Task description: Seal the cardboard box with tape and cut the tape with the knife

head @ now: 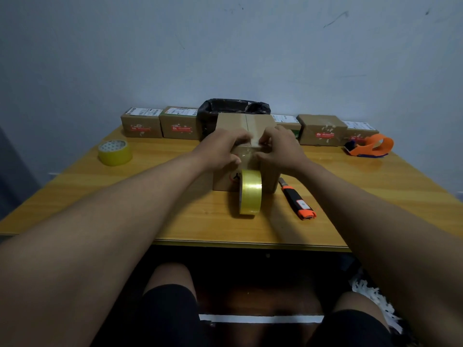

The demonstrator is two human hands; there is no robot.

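Observation:
A brown cardboard box (231, 123) stands in the middle of the wooden table (150, 196), its top flaps closed with a tape strip along the seam. My left hand (221, 150) and my right hand (279, 150) both press on the box's near top edge, fingers pinching the tape strip (255, 141) there. The strip runs down the front face to a yellowish tape roll (250, 194) standing on edge against the box. An orange and black knife (297, 200) lies on the table just right of the roll, untouched.
A second yellow tape roll (115, 152) lies at the left. An orange tape dispenser (369, 146) sits at the right. Several small labelled cartons (142, 123) line the far edge beside a black bag (233, 107). My knees show below the table's front edge.

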